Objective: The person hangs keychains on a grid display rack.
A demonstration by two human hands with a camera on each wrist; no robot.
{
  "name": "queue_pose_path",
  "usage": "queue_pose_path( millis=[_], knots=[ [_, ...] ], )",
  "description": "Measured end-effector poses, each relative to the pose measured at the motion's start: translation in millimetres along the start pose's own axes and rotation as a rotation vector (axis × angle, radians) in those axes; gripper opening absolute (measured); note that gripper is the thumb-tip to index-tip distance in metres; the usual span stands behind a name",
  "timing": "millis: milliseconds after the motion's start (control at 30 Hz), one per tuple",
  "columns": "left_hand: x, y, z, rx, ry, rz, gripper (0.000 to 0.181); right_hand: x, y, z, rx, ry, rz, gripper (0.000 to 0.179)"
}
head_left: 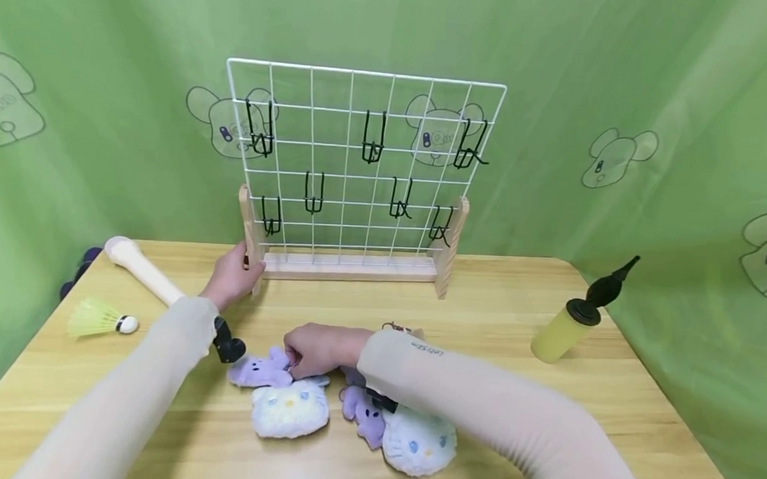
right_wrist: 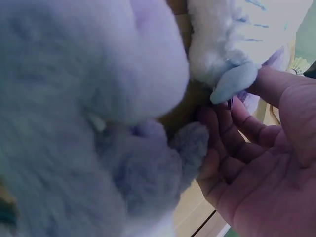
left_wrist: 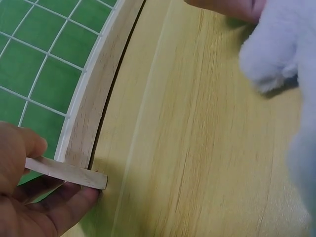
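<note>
My left hand (head_left: 234, 276) grips the left wooden foot (left_wrist: 74, 174) of a white wire grid rack (head_left: 349, 267), thumb on one side and fingers on the other. Among plush toys nearer me, my right hand (head_left: 321, 348) has its fingertips curled at the right end of a purple plush toy (head_left: 256, 370), pinching it. A white plush cat face (head_left: 290, 408) lies just below, its blue ear (right_wrist: 236, 81) partly covering the fingertips in the right wrist view. Beneath my right forearm lie another purple plush (head_left: 369, 418) and another white cat face (head_left: 420, 444), partly hidden.
Several black hooks (head_left: 373, 151) hang on the grid. On the left of the table (head_left: 504, 296) lie a microphone-shaped white object (head_left: 141, 264) and a yellow shuttlecock (head_left: 96, 320). A yellow hand pump (head_left: 564, 332) with a black nozzle stands at the right. Green curtain surrounds the table.
</note>
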State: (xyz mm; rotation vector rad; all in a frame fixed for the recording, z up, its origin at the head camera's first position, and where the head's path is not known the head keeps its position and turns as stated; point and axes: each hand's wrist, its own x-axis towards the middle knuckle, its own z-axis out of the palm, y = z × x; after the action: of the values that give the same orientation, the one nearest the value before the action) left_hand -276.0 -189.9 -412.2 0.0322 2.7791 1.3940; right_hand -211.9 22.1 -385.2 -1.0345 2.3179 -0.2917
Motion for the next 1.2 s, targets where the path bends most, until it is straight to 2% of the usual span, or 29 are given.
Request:
queue_pose_path(
  millis=[267,433,600,967,1200],
  knots=[
    [0.9,-0.8,-0.4,-0.026,-0.010,-0.001,0.064,-0.8,3,-2,0.083,-0.023,-0.034,0.007],
    [0.0,2.0,0.3,-0.037,-0.014,-0.006,0.064,-5.0,10,-7,0.171,-0.040,-0.058,0.010],
    [-0.8,3.5,0.2,-0.054,-0.021,-0.005,0.064,-8.5,18,-10,0.208,-0.028,-0.092,0.011],
    [0.1,2.6,1.1,-0.005,-0.016,0.021,0.064,-25.7,31,-14,0.315,0.055,-0.152,0.012],
    [0.5,0.8,1.6,0.003,-0.013,0.025,0.064,-34.6,38,-15,0.493,0.114,-0.193,0.014]
  ],
)
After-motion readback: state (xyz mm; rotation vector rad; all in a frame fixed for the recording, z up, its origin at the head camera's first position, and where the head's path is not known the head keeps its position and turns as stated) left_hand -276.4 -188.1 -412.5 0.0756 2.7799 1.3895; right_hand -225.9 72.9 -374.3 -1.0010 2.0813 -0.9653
